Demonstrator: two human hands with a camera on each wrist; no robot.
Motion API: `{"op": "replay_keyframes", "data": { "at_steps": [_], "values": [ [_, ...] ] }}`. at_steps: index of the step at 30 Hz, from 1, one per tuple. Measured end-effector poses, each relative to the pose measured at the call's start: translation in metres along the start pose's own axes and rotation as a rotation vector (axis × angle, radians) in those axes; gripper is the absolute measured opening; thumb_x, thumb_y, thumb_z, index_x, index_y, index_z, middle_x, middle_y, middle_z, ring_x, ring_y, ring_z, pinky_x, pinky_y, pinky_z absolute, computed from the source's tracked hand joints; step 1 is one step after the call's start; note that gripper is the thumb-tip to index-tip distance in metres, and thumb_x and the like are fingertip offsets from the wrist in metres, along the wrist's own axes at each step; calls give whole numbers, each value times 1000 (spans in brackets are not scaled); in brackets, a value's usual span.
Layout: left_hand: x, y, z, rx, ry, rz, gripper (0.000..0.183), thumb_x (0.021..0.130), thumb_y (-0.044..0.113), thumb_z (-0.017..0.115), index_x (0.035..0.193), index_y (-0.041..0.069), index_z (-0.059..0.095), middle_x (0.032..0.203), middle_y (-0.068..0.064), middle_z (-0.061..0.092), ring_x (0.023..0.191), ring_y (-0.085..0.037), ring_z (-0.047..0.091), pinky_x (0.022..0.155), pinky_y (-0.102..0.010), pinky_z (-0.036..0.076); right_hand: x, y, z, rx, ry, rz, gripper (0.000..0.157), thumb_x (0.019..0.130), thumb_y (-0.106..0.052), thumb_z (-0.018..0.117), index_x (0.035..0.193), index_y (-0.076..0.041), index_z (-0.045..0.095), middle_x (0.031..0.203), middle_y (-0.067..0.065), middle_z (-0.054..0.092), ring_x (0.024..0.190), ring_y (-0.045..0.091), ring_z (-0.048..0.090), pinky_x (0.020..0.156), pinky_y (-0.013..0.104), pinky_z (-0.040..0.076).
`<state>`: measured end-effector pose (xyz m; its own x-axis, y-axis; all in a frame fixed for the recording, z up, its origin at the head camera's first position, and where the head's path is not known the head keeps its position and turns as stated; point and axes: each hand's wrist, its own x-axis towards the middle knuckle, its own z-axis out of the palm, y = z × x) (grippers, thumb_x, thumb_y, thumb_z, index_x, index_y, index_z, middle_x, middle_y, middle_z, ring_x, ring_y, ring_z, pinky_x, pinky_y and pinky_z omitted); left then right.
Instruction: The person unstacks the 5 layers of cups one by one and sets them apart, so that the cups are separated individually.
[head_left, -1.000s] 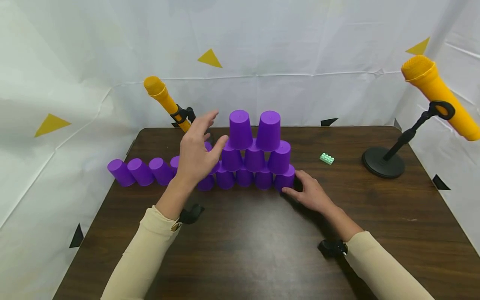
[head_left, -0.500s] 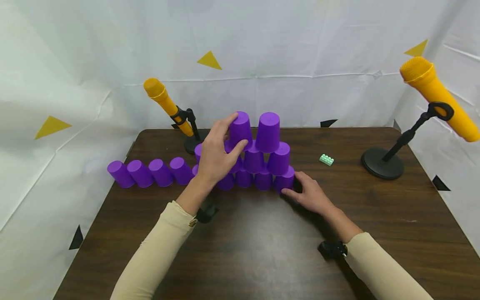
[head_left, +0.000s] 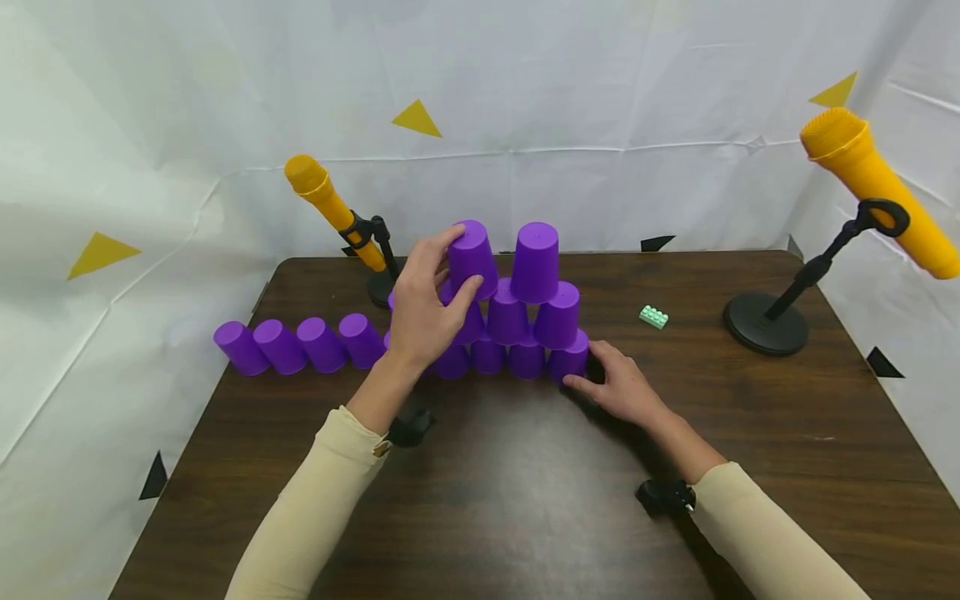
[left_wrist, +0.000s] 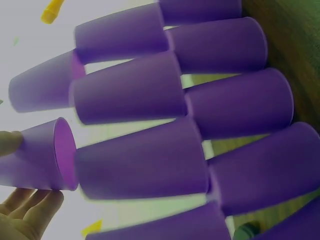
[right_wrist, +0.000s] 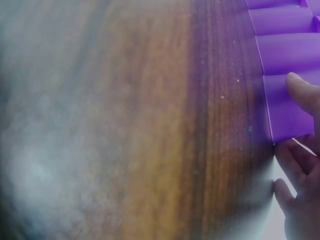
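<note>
Upside-down purple cups stand stacked in a three-tier wall at the middle of the table. On the top tier, my left hand (head_left: 423,312) grips the left purple cup (head_left: 472,260), thumb in front and fingers behind. The left wrist view shows that cup (left_wrist: 27,155) with its open rim near the cup below; whether they touch I cannot tell. The other top cup (head_left: 536,262) stands apart to its right. My right hand (head_left: 618,385) holds the bottom-right cup (head_left: 567,358), its thumb (right_wrist: 300,90) on the front. My left hand hides part of the wall's left end.
Several more purple cups (head_left: 321,344) stand in a row at left. Yellow microphones on black stands are at back left (head_left: 322,192) and right (head_left: 877,183). A mint toy brick (head_left: 654,317) lies right of the wall on the brown table (head_left: 525,500).
My left hand has come from the left and taken hold of the top-left cup. That cup has shifted a little left, away from the other top cup. My right hand stays in place.
</note>
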<state>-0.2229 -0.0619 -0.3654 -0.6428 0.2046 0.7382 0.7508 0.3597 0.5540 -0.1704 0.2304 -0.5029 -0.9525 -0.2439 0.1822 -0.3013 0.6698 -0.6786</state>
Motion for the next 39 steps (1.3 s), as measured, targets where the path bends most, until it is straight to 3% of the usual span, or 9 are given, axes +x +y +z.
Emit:
{"op": "replay_keyframes", "data": {
  "at_steps": [5, 10, 13, 17, 21, 24, 26, 32, 39],
  "values": [
    [-9, 15, -34, -34, 141, -9, 57, 83, 2, 76, 136, 7, 54, 119, -15, 56, 107, -24, 61, 83, -41, 56, 0, 0, 1, -7, 7, 2, 62, 86, -30, 77, 137, -4, 52, 125, 19, 61, 118, 35, 56, 99, 53, 43],
    [-30, 32, -84, 35, 302, -102, 56, 78, -9, 75, 130, -5, 54, 116, -19, 57, 106, -24, 64, 82, -37, 56, 0, 0, 1, -5, 6, 13, 61, 86, -29, 77, 136, -3, 53, 125, 19, 61, 118, 35, 56, 98, 53, 43],
    [-48, 19, -115, 133, 388, -187, 55, 79, -7, 76, 130, -1, 56, 119, -13, 60, 102, -20, 65, 80, -26, 56, -1, 0, 1, -1, 3, 25, 61, 86, -29, 77, 136, -3, 53, 126, 19, 60, 118, 36, 56, 99, 53, 43],
    [-82, -21, -159, 273, 458, -328, 59, 80, -1, 76, 134, 10, 56, 125, -5, 58, 99, -20, 62, 77, -18, 54, -1, 1, 1, 1, -1, 33, 61, 86, -30, 77, 136, -3, 52, 127, 19, 60, 119, 36, 55, 99, 53, 42],
    [-119, -65, -197, 431, 443, -579, 64, 84, 8, 76, 140, 23, 48, 133, -1, 52, 107, -22, 58, 82, -29, 55, 0, 1, 2, -3, -5, 34, 61, 86, -31, 77, 135, -3, 53, 127, 20, 60, 119, 36, 55, 99, 53, 42],
    [-140, -89, -215, 526, 387, -759, 64, 86, 13, 73, 142, 22, 42, 137, -6, 48, 113, -26, 55, 89, -42, 54, 1, 1, 2, -5, -6, 39, 61, 86, -31, 77, 135, -3, 53, 127, 20, 60, 119, 36, 55, 99, 53, 42],
    [-150, -102, -222, 552, 341, -832, 65, 88, 13, 72, 143, 17, 39, 138, -12, 45, 117, -31, 53, 92, -49, 51, 0, 2, 2, -11, -3, 38, 60, 86, -31, 77, 134, -2, 53, 126, 20, 60, 119, 36, 55, 99, 54, 42],
    [-168, -126, -229, 546, 243, -913, 66, 88, 8, 68, 143, 6, 31, 138, -26, 39, 123, -43, 46, 97, -56, 43, 0, 1, 2, 0, -2, 27, 61, 86, -31, 77, 135, -3, 53, 126, 20, 60, 118, 36, 56, 99, 53, 43],
    [-171, -132, -226, 521, 214, -950, 67, 88, 3, 67, 143, 6, 28, 140, -27, 36, 130, -44, 40, 105, -56, 36, 0, 0, 2, 4, -6, 31, 62, 87, -32, 76, 136, -3, 52, 127, 20, 59, 120, 36, 55, 100, 54, 42]
  ]
}}
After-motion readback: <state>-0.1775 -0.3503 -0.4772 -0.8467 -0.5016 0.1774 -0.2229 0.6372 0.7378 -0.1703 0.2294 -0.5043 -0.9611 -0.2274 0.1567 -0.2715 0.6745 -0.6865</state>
